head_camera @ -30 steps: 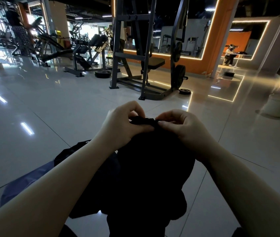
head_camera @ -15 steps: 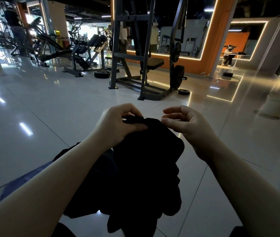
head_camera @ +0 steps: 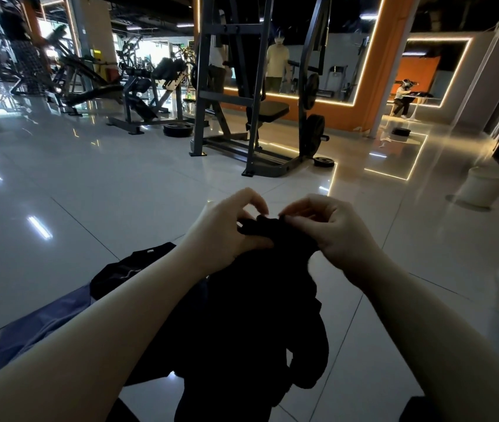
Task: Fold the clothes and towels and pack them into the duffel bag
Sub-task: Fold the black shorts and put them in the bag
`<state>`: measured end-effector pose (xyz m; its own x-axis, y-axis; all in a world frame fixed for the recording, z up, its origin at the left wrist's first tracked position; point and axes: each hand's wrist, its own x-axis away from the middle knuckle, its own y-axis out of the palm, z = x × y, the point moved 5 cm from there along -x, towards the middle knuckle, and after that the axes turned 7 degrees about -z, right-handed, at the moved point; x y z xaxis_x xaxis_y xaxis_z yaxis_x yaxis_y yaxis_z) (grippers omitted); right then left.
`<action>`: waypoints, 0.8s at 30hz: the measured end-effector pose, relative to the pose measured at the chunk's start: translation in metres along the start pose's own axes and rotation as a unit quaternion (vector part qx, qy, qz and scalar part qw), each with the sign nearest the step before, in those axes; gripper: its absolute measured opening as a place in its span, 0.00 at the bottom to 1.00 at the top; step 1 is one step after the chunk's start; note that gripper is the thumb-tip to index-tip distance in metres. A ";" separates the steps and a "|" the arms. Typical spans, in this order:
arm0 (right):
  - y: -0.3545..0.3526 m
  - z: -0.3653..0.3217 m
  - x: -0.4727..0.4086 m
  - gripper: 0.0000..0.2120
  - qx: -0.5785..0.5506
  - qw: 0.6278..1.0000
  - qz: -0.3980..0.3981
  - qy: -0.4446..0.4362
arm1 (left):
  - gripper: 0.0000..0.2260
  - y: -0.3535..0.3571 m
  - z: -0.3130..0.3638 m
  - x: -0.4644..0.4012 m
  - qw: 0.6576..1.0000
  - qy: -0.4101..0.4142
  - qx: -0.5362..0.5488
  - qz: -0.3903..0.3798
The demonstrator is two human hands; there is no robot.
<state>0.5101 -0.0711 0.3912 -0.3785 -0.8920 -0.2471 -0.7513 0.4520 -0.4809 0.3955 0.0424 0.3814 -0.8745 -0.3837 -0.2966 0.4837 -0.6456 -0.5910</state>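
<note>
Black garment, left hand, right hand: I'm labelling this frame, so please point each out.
black garment [head_camera: 251, 324], head view, its hanging middle.
left hand [head_camera: 227, 236], head view, back of the hand.
right hand [head_camera: 330, 229], head view, back of the hand.

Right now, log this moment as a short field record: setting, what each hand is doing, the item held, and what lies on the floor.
setting: gym with glossy tiled floor
left hand: grips top edge of black fabric garment
right hand: pinches same edge
garment state: hanging, bunched, unfolded
floor items: black T-shirt, blue-grey cloth
duffel bag: not identifiable
</note>
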 end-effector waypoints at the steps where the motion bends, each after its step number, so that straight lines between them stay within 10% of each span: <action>1: 0.006 0.001 0.000 0.07 -0.001 1.000 -0.013 0.002 | 0.18 0.001 0.000 0.001 1.000 -0.003 0.011 0.001; 24: 0.001 0.005 0.000 0.06 0.068 0.996 -0.063 0.000 | 0.10 0.004 -0.001 -0.001 0.999 0.023 -0.018 0.024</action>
<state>0.5118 -0.0707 0.3866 -0.2861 -0.9414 -0.1786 -0.7121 0.3337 -0.6177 0.3981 0.0408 0.3785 -0.8513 -0.3830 -0.3587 0.5245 -0.6023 -0.6018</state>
